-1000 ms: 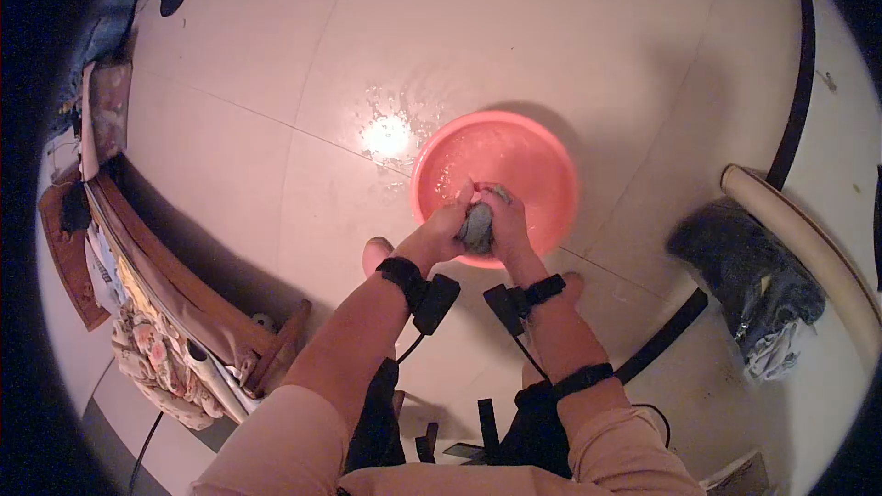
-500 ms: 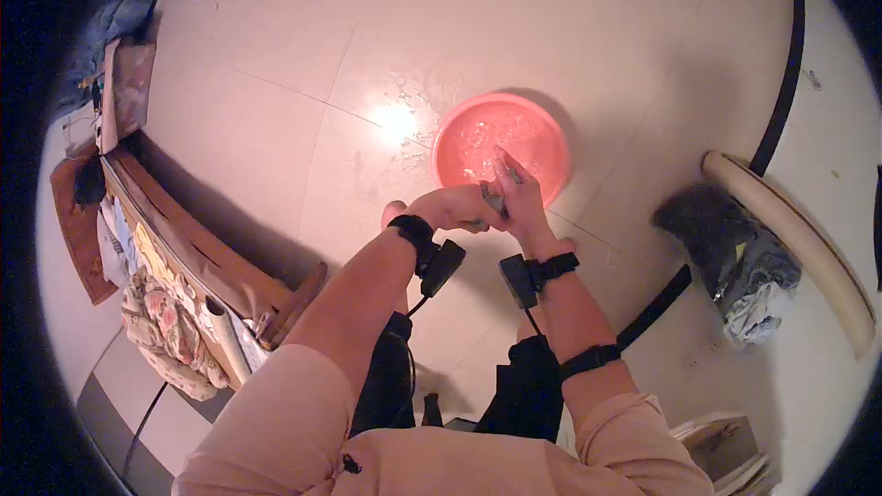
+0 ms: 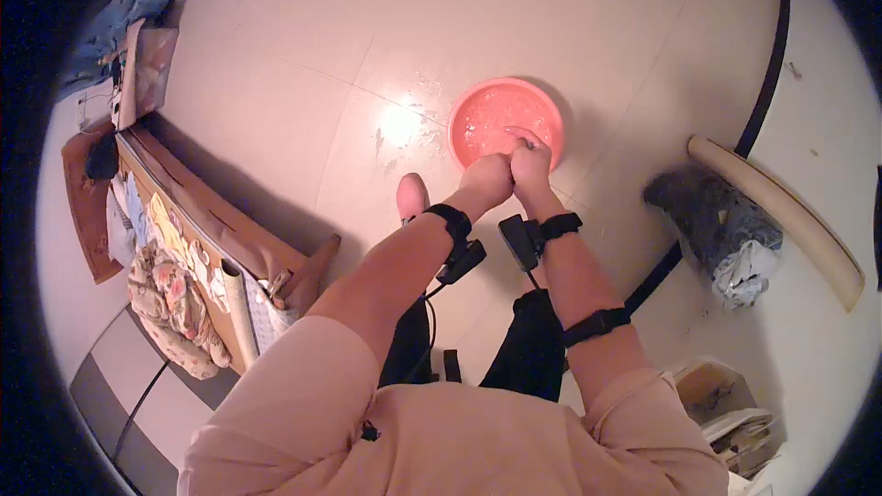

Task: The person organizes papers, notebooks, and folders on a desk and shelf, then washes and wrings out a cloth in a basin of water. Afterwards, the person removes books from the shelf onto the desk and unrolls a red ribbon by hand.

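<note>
A round pink basin [image 3: 457,133] with water in it stands on the floor ahead of me. Over its near rim my two hands meet, knuckles close together. My left hand [image 3: 489,176] is closed in a fist, and its fingers are turned away from view. Beside it, my right hand [image 3: 531,163] is curled, with a finger or thumb reaching over the water. A bit of something greyish shows at the right fingers; most of it is hidden, so I cannot tell its kind.
Splashed water lies on the tiles [image 3: 418,119] left of the basin. At right, a dark plastic bag [image 3: 712,220] lies beside a long curved tan piece [image 3: 781,220]. A cluttered low wooden unit [image 3: 211,230] stands at left. An open cardboard box [image 3: 721,395] is near my right side.
Both hands have moved forward, closer over the basin, and the left fist has turned. The greyish thing seen between the hands before is now mostly covered. The view has shifted slightly.
</note>
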Motion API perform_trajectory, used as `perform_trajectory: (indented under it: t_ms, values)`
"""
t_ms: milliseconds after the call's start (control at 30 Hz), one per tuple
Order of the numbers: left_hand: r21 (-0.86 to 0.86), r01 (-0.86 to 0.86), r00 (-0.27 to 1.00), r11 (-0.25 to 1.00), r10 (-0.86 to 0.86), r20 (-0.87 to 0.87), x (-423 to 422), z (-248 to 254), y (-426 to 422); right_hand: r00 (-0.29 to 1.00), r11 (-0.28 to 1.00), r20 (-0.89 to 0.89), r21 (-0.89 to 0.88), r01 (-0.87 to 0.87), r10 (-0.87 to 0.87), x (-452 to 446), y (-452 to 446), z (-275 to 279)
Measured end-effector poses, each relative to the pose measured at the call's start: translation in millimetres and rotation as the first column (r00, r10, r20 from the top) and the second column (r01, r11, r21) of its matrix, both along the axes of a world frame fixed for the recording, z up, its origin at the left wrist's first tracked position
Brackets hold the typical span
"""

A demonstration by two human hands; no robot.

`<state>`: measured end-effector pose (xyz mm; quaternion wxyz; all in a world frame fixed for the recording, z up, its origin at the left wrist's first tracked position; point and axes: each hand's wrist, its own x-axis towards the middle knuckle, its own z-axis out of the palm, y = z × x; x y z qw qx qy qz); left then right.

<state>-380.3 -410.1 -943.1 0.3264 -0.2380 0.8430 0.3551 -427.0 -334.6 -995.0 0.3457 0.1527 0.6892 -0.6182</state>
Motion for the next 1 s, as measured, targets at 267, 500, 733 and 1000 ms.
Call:
perform_trajectory:
  t_ms: [267,500,733,1000]
  values:
    - [0.431,-0.381,0.909,0.818,0.247,0.336,-5.6,58.7,-23.9,0.944,0.879,0.325,-0.430,0.205,-0.061,-9.6,11.8,118.8]
    - [0.704,-0.384,0.872,0.597,-0.017,0.490,-1.4,109.6,-29.5,0.939,0.855,0.341,-0.471,0.218,-0.051,-3.1,18.2,139.3]
    - [0.030,0.299,0.953,0.954,-0.300,0.034,10.1,125.1,-5.6,0.966,0.925,0.237,-0.333,0.183,-0.106,5.5,11.0,160.3]
    - [-0.166,0.150,0.989,0.975,-0.151,0.004,21.2,182.7,5.1,0.961,0.977,0.206,-0.072,0.203,-0.184,10.2,0.8,198.4]
